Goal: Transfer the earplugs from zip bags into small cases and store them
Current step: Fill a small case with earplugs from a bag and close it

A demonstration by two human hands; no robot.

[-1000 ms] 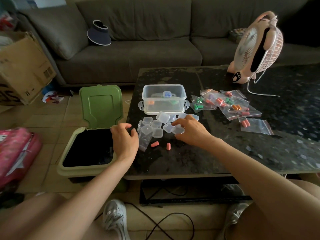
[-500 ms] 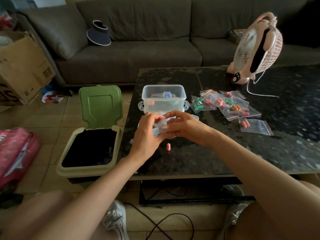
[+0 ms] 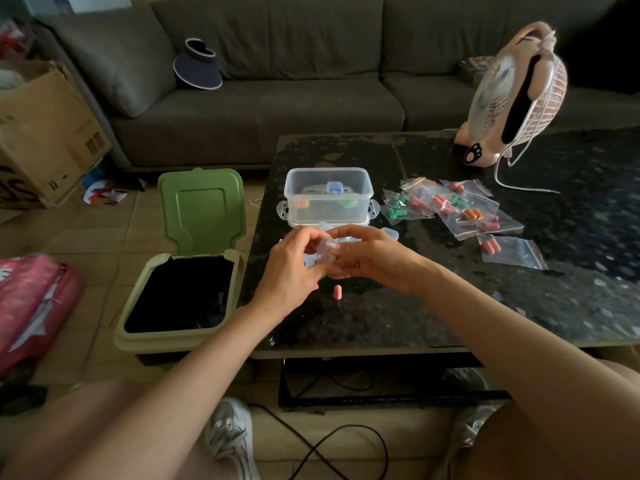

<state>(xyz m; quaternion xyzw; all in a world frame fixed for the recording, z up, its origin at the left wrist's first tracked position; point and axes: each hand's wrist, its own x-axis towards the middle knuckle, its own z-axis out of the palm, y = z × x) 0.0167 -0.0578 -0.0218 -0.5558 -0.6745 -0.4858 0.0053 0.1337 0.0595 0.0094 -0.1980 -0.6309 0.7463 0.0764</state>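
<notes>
Both hands meet above the tabletop's point(image 3: 433, 306) left edge, left grip point(image 3: 291, 268) and right grip point(image 3: 372, 261) pinching one small clear case point(image 3: 325, 251). A pink earplug point(image 3: 337, 292) stands upright on the tabletop just below them, long axis vertical.

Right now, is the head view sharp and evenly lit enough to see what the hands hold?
Head view: dim room, glossy table mottled with reflections; wide-angle bends the edges; the small clear case between left hand and right hand is soft and hard to read.
</notes>
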